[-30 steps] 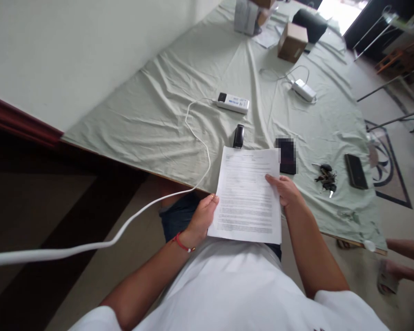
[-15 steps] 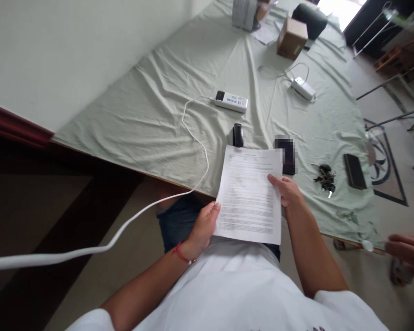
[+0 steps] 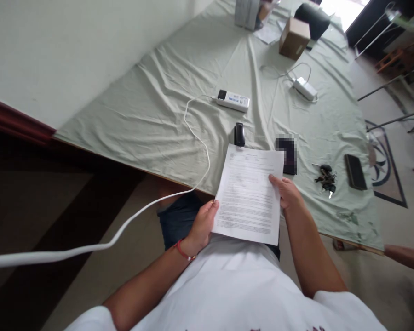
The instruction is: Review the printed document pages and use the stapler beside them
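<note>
Printed sheets of paper (image 3: 249,195) are held in front of my white shirt, over the table's front edge. My left hand (image 3: 204,220) grips their lower left edge, thumb on top and fingers underneath. On the right edge my right hand (image 3: 287,189) pinches the sheets, its thumb lying on the print. A black stapler (image 3: 239,134) stands just beyond the top edge of the paper. Partly behind the upper right corner lies a dark, pixelated flat object (image 3: 290,158). How many sheets there are I cannot tell.
On the green tablecloth (image 3: 172,124) lie a white power bank (image 3: 232,100) with a white cable (image 3: 138,214), keys (image 3: 326,178), a dark phone (image 3: 355,171), a white adapter (image 3: 305,88) and a cardboard box (image 3: 294,38). Another person's arm (image 3: 405,258) shows at the right edge.
The other person's hand at the right has moved; only a stretch of arm shows there now. The small white object by the table corner is gone from view. My hands keep holding the paper.
</note>
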`<state>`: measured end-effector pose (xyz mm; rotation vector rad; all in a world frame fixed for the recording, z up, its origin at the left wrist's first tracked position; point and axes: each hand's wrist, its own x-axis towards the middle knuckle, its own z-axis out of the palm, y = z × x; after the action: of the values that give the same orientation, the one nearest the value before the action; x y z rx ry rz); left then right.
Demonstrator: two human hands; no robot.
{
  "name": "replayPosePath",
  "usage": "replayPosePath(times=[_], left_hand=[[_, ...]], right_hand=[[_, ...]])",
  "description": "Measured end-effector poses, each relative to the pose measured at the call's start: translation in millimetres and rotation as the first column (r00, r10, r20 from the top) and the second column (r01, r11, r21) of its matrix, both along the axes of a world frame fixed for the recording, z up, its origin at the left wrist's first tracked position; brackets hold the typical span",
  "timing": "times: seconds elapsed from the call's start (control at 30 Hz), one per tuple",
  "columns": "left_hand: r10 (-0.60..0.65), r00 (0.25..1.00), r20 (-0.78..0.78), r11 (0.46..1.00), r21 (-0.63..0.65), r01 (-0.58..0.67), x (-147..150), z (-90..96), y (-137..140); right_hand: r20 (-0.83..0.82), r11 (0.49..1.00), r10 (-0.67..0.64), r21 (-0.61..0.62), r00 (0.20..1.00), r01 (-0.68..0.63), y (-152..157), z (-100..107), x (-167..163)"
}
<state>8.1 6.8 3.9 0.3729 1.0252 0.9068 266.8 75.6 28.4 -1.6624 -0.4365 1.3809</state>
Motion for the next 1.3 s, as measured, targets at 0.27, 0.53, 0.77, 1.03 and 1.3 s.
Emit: replayPosePath(times=[0.27,0.53,0.77,1.03,1.3], left_hand=[[-0.028,1.000,-0.008,0.995,0.098,0.029,0,-4.7,-4],[-0.009,0.999,-0.046,0.994,0.107,0.014,-4,-11.6,-4],[-0.061,0.998,-0.030,0.992,0.108,0.064,-15,-12.2,-6],[-0.263,0.951,0.163,0.964,0.070,0.255,-27,-2.4,3],[-0.320,0.879,-0.353,0.753,0.468,0.463,-13,47.6,51]], right_hand=[[0.000,0.998,-0.054,-0.013,0.999,0.054,-3,-3,-5],[0.030,0.998,-0.057,0.000,0.998,0.057,-8,1,-9],[-0.051,0.993,0.113,-0.008,0.992,-0.114,-37,12,-6],[-0.092,0.992,0.103,0.088,0.990,-0.095,-65,22,-9],[0.205,0.808,-0.150,0.589,0.967,0.000,-50,59,-5]])
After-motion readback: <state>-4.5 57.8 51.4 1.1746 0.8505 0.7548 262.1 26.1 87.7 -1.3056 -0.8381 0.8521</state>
